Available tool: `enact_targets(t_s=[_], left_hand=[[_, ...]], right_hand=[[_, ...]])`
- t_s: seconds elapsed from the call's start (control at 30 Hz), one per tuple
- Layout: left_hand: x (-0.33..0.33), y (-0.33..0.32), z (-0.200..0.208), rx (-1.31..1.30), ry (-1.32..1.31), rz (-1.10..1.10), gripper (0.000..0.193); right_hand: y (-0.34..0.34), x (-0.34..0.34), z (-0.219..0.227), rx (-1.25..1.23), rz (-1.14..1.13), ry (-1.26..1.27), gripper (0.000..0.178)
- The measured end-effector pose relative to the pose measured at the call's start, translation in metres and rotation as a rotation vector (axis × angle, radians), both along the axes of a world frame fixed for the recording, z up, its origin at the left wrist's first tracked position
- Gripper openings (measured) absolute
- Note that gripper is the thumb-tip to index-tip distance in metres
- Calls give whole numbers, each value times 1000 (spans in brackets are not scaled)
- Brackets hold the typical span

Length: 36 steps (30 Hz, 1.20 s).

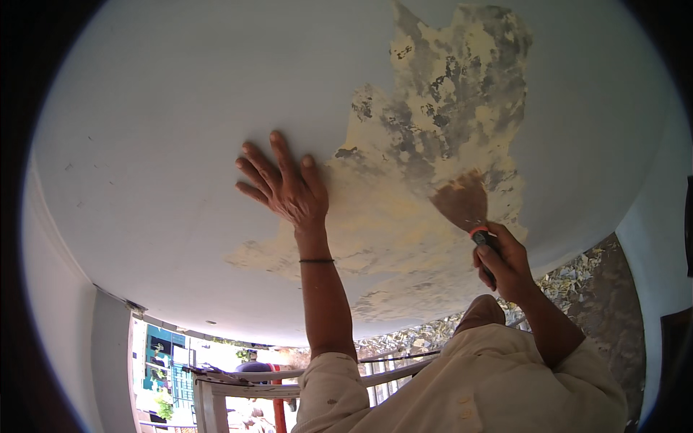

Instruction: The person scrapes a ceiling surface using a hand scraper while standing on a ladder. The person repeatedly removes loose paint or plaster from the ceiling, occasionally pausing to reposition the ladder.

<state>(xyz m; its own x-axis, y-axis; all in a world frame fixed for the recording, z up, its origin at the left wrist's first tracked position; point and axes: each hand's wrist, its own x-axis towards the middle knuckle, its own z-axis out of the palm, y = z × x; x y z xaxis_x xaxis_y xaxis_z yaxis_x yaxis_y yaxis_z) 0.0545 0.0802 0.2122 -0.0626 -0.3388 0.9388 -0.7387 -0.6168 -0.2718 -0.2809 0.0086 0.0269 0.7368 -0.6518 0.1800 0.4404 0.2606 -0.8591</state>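
Observation:
In front of me a pale grey wall (188,94) bears a large bare patch (465,101), cream and yellow with dark grey blotches, where the paint has come off. My left hand (292,195) lies flat against the painted surface beside the patch's left edge, fingers spread, holding nothing. A wide-bladed paint scraper (462,202) with a black and red handle is gripped in my right hand (505,263). Its rusty-looking, dusty blade points up and left over the lower right part of the patch. Whether the blade's edge presses on the wall I cannot tell.
Loose paint flakes (574,278) litter the floor along the wall's base at lower right. A worn whitish wooden rail (253,390) stands at lower left, with a red post (279,411) near it. Past it lies a bright opening to outdoors.

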Motion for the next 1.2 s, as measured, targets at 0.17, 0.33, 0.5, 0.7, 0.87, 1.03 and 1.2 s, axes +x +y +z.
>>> enact_targets(t_s=[0.17, 0.33, 0.5, 0.7, 0.87, 1.03, 1.2], left_hand=[[0, -16, -24, 48, 4, -19, 80], [0, -9, -34, 128, -56, -48, 83], [7, 1, -46, 176, -97, -60, 86], [6, 1, -54, 153, -50, -41, 88], [4, 1, -56, 142, -67, -72, 90], [8, 5, -54, 102, -15, -82, 86], [0, -1, -58, 71, 20, -136, 87]], right_hand=[[-9, 36, 62, -109, 50, -134, 53], [-16, 79, 84, -157, -49, -148, 50], [-14, 79, 102, -137, -1, -152, 52], [-25, 74, 97, -164, -12, -94, 50], [-22, 70, 113, -197, -40, -72, 48], [-24, 75, 94, -256, -85, -50, 50], [-22, 96, 130, -277, -126, -98, 46]])
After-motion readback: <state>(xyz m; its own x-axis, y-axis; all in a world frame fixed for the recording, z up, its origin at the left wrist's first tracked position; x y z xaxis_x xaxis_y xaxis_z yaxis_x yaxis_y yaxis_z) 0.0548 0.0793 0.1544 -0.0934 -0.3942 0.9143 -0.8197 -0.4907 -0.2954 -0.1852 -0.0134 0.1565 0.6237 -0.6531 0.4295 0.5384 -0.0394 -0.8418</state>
